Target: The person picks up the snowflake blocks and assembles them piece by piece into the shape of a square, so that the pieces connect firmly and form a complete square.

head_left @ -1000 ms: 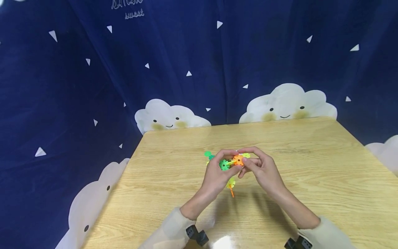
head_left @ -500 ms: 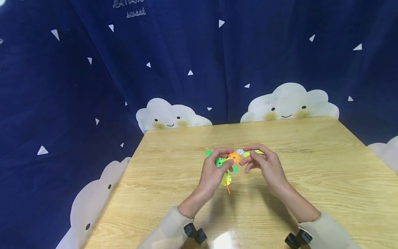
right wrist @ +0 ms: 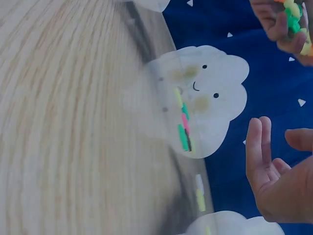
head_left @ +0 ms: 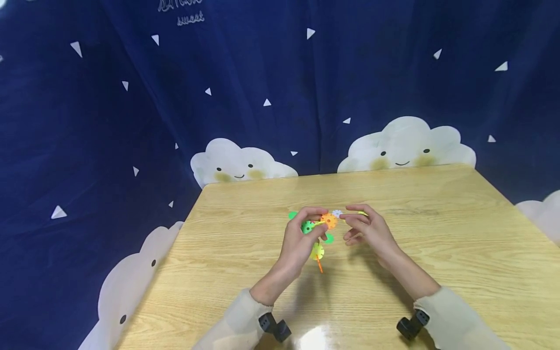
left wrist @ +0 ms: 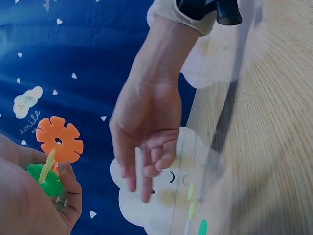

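In the head view my left hand [head_left: 302, 238] pinches a joined group of notched plastic snowflake discs. An orange disc [head_left: 329, 220] faces up at its fingertips, linked through a yellow disc seen edge-on [left wrist: 47, 166] to a green disc [left wrist: 45, 180]. Below the hand hang a yellow disc [head_left: 318, 251] and an orange one [head_left: 320, 264] seen edge-on. Part of the group is hidden behind the fingers. My right hand [head_left: 372, 233] is just right of the orange disc, apart from it, its fingers loosely extended and holding nothing, as the right wrist view also shows.
Loose discs lie on the wooden table [head_left: 437, 253] beyond the hands: a white one [head_left: 337, 213], a yellow one [head_left: 363, 213] partly behind the right fingers, and a green one [head_left: 292, 214]. A pink disc [right wrist: 185, 122] shows among others. A blue cloud-patterned curtain [head_left: 262, 73] stands behind.
One second ago my right fingers touched the orange disc. They have let go and moved right. My left hand has shifted slightly left with the joined discs, uncovering the white disc.
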`<action>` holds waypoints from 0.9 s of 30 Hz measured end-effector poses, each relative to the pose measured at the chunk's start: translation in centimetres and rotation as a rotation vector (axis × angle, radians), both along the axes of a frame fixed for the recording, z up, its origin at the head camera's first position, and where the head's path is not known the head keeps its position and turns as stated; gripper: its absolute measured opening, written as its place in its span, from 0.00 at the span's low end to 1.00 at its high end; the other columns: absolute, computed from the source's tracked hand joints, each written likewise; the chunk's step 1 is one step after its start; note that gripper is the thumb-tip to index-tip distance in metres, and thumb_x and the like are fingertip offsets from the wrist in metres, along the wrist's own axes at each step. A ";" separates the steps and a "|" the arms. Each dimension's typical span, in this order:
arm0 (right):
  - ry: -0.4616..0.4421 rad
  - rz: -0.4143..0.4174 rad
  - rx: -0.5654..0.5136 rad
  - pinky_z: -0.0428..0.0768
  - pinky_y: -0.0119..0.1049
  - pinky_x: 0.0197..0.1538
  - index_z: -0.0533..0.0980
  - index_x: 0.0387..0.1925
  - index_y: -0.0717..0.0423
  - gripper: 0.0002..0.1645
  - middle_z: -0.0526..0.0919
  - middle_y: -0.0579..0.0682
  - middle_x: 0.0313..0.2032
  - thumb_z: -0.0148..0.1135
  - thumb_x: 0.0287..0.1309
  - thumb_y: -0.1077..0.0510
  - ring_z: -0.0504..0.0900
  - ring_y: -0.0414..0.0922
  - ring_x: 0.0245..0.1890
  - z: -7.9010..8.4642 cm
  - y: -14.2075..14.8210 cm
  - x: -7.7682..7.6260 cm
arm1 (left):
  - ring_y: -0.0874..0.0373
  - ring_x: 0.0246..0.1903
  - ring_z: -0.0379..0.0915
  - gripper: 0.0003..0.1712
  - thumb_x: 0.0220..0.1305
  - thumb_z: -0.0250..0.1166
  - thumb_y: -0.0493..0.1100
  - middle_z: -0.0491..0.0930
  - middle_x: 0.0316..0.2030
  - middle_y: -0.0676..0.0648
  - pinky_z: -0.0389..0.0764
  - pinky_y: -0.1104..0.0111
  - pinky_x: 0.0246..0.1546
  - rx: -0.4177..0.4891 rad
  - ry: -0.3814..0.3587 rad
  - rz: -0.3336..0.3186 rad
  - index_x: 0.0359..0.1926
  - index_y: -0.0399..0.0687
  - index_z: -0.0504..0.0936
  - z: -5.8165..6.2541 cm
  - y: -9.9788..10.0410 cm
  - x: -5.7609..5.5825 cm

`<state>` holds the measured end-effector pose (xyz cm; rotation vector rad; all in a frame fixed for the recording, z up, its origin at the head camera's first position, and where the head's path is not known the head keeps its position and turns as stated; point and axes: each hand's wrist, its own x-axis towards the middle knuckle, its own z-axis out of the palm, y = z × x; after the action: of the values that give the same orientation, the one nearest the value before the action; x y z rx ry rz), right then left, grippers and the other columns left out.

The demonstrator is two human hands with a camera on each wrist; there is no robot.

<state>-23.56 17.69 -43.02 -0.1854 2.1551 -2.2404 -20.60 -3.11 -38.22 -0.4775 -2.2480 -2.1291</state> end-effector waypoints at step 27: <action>-0.158 0.044 0.081 0.89 0.39 0.31 0.60 0.73 0.63 0.39 0.67 0.68 0.67 0.67 0.67 0.63 0.87 0.49 0.35 -3.6 -2.0 -2.4 | 0.58 0.29 0.79 0.17 0.67 0.66 0.33 0.83 0.46 0.43 0.77 0.72 0.33 0.028 -0.021 0.013 0.56 0.44 0.83 -0.3 -0.4 -0.1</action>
<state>-25.99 15.68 -46.60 -0.0518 2.1326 -2.0640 -20.66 -3.54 -38.48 -0.4408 -2.2219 -2.1665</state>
